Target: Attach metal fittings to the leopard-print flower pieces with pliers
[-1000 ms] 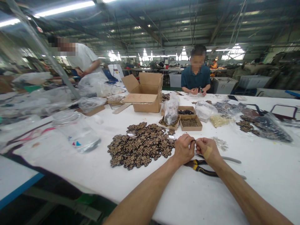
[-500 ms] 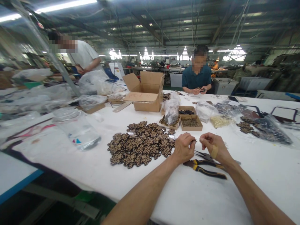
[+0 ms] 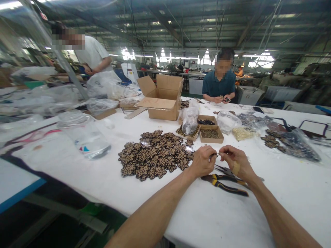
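Note:
My left hand (image 3: 204,160) is closed in a pinch on a small dark piece (image 3: 214,155), mostly covered by the fingertips. Close by on the right, my right hand (image 3: 237,162) pinches thumb to forefinger beside that piece; anything between them is too small to name. A tan plaster-like strip (image 3: 236,168) wraps across this hand. Beneath and between the hands lie pliers with yellow-and-black handles (image 3: 230,188) and a slimmer pair of pliers (image 3: 225,171). Left of my left hand spreads a heap of leopard-patterned, scalloped flat pieces (image 3: 155,156).
Small cardboard trays of metal bits (image 3: 210,135) and black parts (image 3: 206,122) stand beyond my hands. Behind are an open carton (image 3: 161,113) and plastic bags (image 3: 227,122). A clear jar (image 3: 86,137) sits left. One person (image 3: 219,84) works across the table, another (image 3: 93,57) at far left.
My right fingertips have moved left, closer to the small dark piece in my left hand. The camera view has shifted slightly.

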Demonstrator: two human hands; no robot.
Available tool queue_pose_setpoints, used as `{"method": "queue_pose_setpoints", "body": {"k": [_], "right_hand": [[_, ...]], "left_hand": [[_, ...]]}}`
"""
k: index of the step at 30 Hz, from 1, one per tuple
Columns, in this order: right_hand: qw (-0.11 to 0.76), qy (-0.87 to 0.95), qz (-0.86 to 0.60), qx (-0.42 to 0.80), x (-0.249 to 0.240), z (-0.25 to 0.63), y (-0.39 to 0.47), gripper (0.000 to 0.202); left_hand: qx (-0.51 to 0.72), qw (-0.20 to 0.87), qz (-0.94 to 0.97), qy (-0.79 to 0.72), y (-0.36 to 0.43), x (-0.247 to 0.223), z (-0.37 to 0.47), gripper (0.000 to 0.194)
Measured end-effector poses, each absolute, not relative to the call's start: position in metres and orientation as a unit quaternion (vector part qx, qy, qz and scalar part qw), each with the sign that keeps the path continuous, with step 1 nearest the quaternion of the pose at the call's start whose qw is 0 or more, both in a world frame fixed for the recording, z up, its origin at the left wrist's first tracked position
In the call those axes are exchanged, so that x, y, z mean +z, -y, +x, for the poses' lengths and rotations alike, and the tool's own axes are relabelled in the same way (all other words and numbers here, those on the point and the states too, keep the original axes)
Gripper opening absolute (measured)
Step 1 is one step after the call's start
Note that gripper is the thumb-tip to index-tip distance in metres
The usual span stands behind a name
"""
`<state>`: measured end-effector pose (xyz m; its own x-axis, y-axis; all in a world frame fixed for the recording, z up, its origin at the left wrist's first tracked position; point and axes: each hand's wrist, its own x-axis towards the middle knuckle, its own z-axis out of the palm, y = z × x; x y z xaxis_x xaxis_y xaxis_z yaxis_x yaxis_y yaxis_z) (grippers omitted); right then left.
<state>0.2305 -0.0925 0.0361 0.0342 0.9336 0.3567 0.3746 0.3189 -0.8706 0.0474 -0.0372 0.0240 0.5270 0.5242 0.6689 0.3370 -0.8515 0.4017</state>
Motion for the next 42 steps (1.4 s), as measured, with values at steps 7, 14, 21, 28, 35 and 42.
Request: {"method": "queue_pose_setpoints", "body": {"k": [7, 14, 21, 28, 35, 42], "right_hand": [[0.481, 0.676, -0.517, 0.211, 0.046, 0.224, 0.101, 0.019], [0.464, 0.701, -0.522, 0.148, 0.049, 0.222, 0.104, 0.017], [0.431, 0.74, -0.506, 0.1, 0.047, 0.223, 0.104, 0.015], [0.429, 0.739, -0.509, 0.103, 0.049, 0.224, 0.106, 0.014], [0.47, 0.638, -0.572, 0.212, 0.037, 0.231, 0.095, 0.023], [0.406, 0.625, -0.603, 0.284, 0.038, 0.23, 0.095, 0.031]], "left_hand": [[0.419, 0.117, 0.864, -0.252, 0.037, 0.023, 0.046, 0.008], [0.425, 0.116, 0.86, -0.258, 0.037, 0.023, 0.046, 0.008], [0.423, 0.122, 0.858, -0.264, 0.038, 0.024, 0.046, 0.007], [0.431, 0.125, 0.854, -0.262, 0.038, 0.022, 0.045, 0.007], [0.424, 0.103, 0.865, -0.249, 0.037, 0.023, 0.044, 0.007], [0.382, 0.048, 0.895, -0.225, 0.037, 0.024, 0.043, 0.01]]}}
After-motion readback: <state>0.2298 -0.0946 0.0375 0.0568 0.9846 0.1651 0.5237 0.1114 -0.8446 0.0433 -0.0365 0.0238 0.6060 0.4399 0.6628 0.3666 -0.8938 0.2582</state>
